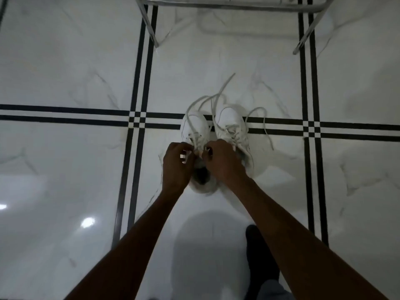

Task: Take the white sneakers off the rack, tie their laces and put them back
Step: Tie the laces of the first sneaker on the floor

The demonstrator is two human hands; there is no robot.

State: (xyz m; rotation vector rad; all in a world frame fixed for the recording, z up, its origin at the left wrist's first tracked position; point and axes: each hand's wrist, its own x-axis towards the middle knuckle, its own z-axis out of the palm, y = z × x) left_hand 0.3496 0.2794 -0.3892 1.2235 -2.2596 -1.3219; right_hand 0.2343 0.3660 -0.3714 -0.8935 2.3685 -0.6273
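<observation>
White sneakers (216, 135): sitting together on floor (65, 72), below rack (229, 5) | I'm watching left hand (176, 164), right hand (220, 162) pinching near sneaker's laces (195, 138), fingers curled, drawing them taut for knotting.

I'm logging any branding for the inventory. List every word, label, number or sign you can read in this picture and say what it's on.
None can be read.
Left sneaker: plain white upper, no logo or print shows.
Right sneaker: the same, and the picture is too soft for small marks.
Rack: bare metal bars, no tag or label.
Floor: white marble tiles with black stripes, no writing.
Left hand and right hand cover the tongue area of the left sneaker.
</observation>
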